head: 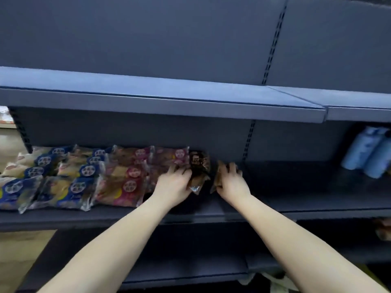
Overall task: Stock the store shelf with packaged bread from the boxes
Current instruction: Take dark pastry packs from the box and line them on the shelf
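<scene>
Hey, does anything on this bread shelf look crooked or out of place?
Nothing damaged or spilled. The front blue packs at the left end lie skewed, clear ends reaching the shelf edge. The brown pack beside the left hand is tilted, not yet lined up. The right hand grips a second brown pack.

The right hand [232,182] hides most of its brown pack [216,180] (label unreadable), and the blue bottles [368,153] run off the edge.
</scene>
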The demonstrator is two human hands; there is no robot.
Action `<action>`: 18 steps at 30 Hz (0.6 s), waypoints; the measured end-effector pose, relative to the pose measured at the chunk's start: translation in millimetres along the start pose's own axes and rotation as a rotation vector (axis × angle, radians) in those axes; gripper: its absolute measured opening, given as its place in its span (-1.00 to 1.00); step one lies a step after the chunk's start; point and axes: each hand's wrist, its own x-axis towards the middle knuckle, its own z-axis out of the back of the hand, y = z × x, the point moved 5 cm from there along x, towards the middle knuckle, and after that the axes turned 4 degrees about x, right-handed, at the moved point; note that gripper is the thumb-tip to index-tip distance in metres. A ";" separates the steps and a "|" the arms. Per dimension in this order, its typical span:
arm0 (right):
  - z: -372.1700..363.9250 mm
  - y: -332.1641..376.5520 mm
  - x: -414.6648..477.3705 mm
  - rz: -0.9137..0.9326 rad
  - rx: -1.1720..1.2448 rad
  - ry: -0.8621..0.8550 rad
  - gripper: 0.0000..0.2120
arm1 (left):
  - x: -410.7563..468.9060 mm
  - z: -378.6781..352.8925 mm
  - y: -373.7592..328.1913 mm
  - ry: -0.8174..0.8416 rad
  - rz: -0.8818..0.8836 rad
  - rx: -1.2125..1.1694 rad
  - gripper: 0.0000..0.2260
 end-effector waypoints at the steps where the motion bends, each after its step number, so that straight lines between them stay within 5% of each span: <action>1: -2.2 -11.5 -3.7 -0.019 -0.002 0.006 -0.14 | 2.7 -8.6 -12.2 0.002 -0.020 -0.012 -0.66; 7: -25.5 -53.0 -14.8 -0.056 -0.073 0.095 -0.17 | 13.1 -49.7 -64.4 0.147 -0.007 -0.033 -0.64; 12: -51.2 -75.1 -12.5 -0.206 -0.003 0.258 -0.19 | 6.7 -86.4 -87.2 0.493 0.141 -0.051 -0.57; 18: -72.8 -90.2 -12.6 -0.218 0.049 0.328 -0.33 | -5.2 -104.1 -89.7 0.530 0.164 -0.083 -0.38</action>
